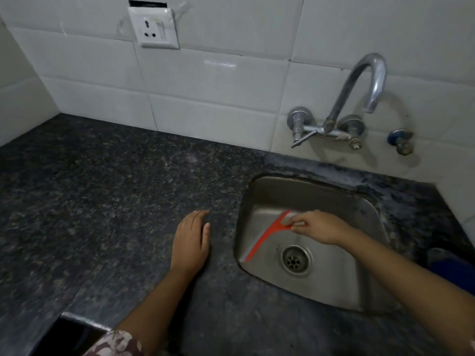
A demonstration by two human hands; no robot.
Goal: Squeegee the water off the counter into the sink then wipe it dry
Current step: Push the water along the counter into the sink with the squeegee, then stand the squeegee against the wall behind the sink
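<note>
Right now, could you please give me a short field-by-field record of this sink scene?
setting: dark speckled counter with a steel sink set in it, white tiled wall behind
left hand: flat on the counter, palm down, empty
right hand: over the sink, gripping the handle of the red squeegee
squeegee blade: inside the basin, near its left wall
drain: open, uncovered
faucet: wall-mounted, no water running
cloth: none in view

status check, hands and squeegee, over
Left hand flat on the granite counter, empty. Right hand grips the red squeegee over the sink. Nothing in the way.
</note>
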